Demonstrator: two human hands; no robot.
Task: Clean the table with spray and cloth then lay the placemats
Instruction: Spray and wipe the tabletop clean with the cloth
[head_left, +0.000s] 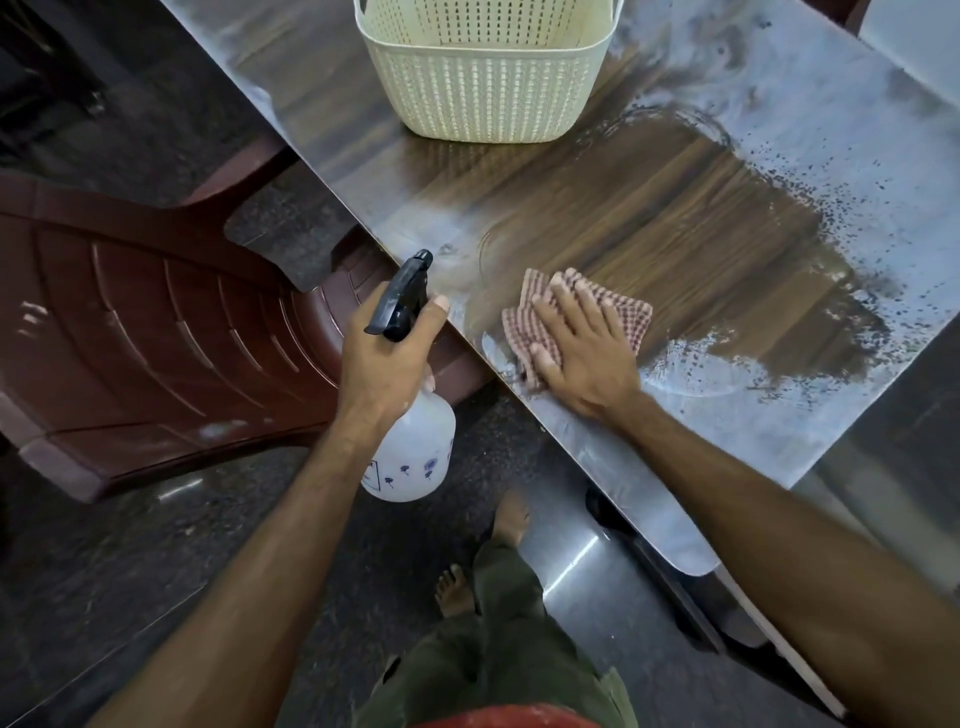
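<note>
Bare forearms, olive trousers, bare feet

The right hand presses flat on a checked cloth under its fingers, on the table. The left hand grips a spray bottle, its nozzle past the fingertips.

This looks like a home dining area: a glossy wood-grain laminate dining table stands on a dark speckled polished stone floor, and beyond the fingertips of the person's right hand sits a cream perforated plastic household basket on the tabletop. To the outer side of the left hand's fingers, a maroon moulded plastic chair is drawn up at the table's edge, the ordinary stackable sort found in a house. The person stands barefoot on the floor, which fits a domestic room.
</note>
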